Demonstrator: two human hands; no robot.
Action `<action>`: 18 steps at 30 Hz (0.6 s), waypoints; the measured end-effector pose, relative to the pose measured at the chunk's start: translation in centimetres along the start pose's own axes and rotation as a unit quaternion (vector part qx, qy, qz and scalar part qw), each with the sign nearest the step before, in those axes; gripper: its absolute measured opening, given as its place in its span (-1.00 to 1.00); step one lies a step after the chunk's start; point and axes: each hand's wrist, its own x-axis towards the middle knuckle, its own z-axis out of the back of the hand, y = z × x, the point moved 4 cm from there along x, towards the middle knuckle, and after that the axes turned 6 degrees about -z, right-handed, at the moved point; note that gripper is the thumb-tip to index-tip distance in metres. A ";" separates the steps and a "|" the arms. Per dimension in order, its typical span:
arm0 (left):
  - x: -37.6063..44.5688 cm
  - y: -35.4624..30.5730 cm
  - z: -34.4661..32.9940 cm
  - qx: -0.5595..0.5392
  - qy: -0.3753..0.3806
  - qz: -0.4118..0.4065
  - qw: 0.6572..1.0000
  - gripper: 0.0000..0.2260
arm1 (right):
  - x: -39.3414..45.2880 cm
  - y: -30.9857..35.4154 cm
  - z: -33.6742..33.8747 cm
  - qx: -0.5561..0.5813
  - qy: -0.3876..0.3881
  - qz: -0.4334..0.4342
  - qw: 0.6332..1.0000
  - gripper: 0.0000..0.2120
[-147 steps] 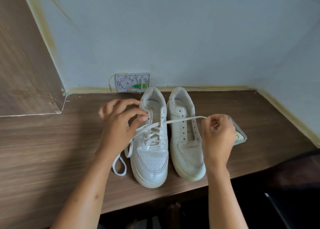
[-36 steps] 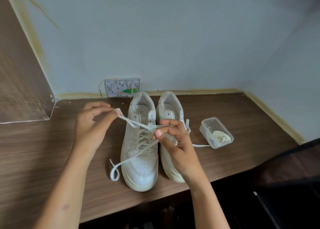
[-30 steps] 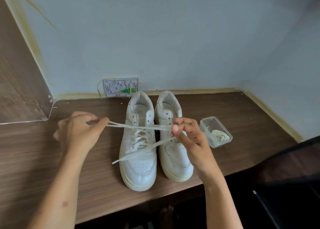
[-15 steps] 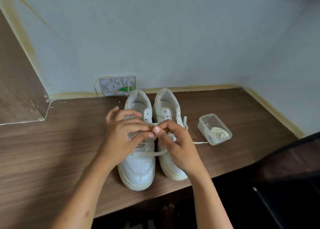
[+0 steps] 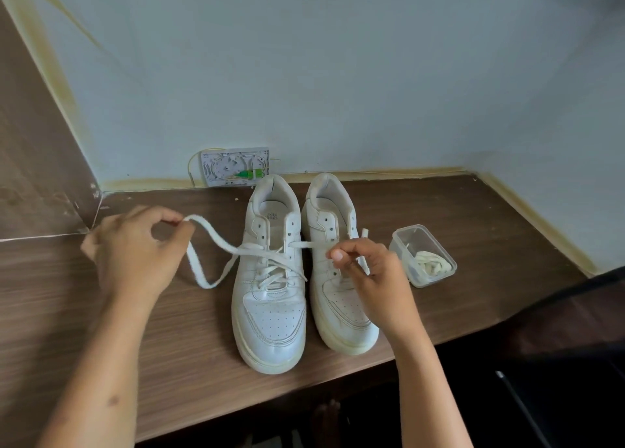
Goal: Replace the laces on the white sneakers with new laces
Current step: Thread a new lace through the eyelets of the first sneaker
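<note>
lace end (image 5: 364, 265) | hidden in right hand (image 5: 375, 278) (partly)

Two sneakers sit side by side on the table (image 5: 473, 224), the left sneaker (image 5: 270, 312) touching the right sneaker (image 5: 341, 298), heels toward the wall. A wall box (image 5: 233, 166) stands behind them. A container (image 5: 422, 254) holding laces (image 5: 431, 265) lies to their right.

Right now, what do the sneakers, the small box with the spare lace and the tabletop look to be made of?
Sneakers: smooth white leather or imitation, faint sheen, stitched panels, punched toe holes; yellowed rubbery soles.
Small box: clear rigid plastic, the lace shows through its walls.
Tabletop: brown wood-grain, matte; probably laminate, though solid wood can't be ruled out.
</note>
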 end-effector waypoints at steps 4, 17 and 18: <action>-0.1 -0.6 -0.8 0.012 0.022 -0.026 0.999 -0.88 | -0.2 0.6 -1.5 -0.059 -0.020 0.027 0.998 -0.95; -0.2 -1.8 -1.6 -0.068 0.034 -0.075 0.994 -0.81 | -1.0 1.6 -4.5 -0.306 -0.028 0.067 0.949 -0.95; -0.3 -2.4 -1.8 -0.100 0.036 -0.106 0.989 -0.79 | -1.0 1.6 -4.5 -0.309 -0.030 0.070 0.948 -0.94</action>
